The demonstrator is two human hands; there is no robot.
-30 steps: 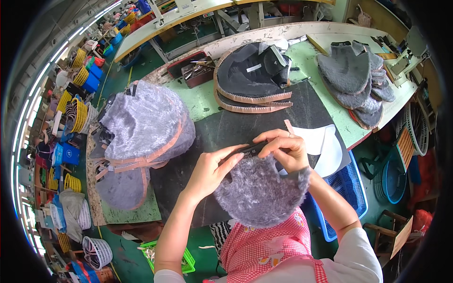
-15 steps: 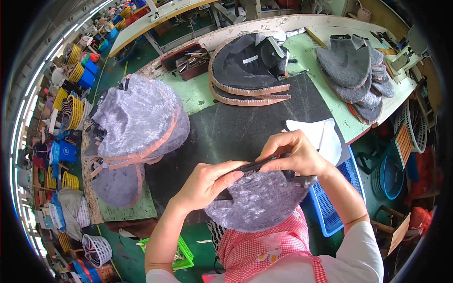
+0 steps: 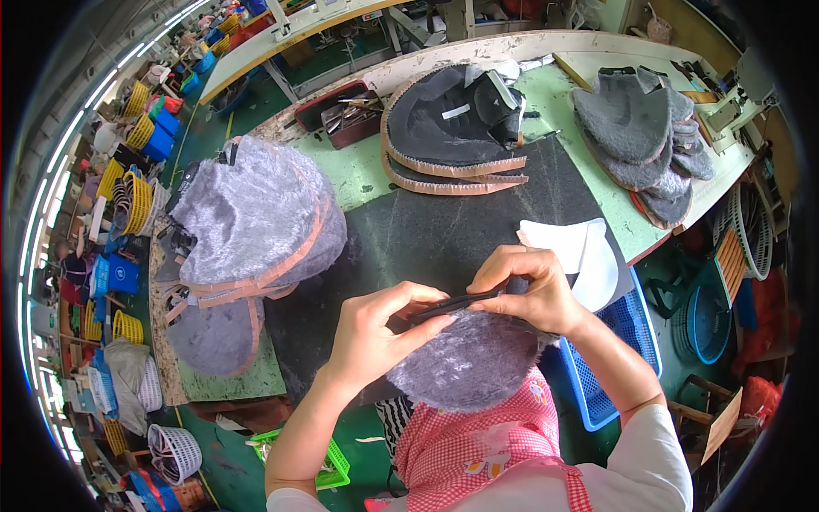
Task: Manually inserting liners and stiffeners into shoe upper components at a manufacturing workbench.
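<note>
At the far left, a pile of pale grey furry pieces (image 3: 247,213) with tan bands along the curved edges lies on the green-topped table (image 3: 235,375). The left hand (image 3: 367,333) comes next, its thumb and fingertips pressed close together on the left part of a black strip (image 3: 456,305).

That strip runs along the far edge of a grey furry piece (image 3: 465,363), which is held up between both hands, in front of the black mat (image 3: 409,239) and over the pink checked apron (image 3: 478,439). The piece has a broad, rounded lower edge; its pile looks soft and uneven, dark grey with a mauve cast and paler, shinier streaks towards the top. The strip looks smooth and folded, rising slightly to the right.

The right hand (image 3: 546,294) pinches the strip's right end between thumb and fingers, hiding some of the piece's upper right edge. Beyond it lies a white sheet (image 3: 593,264), and at the far right of the table a heap of darker grey pieces (image 3: 627,128).
</note>
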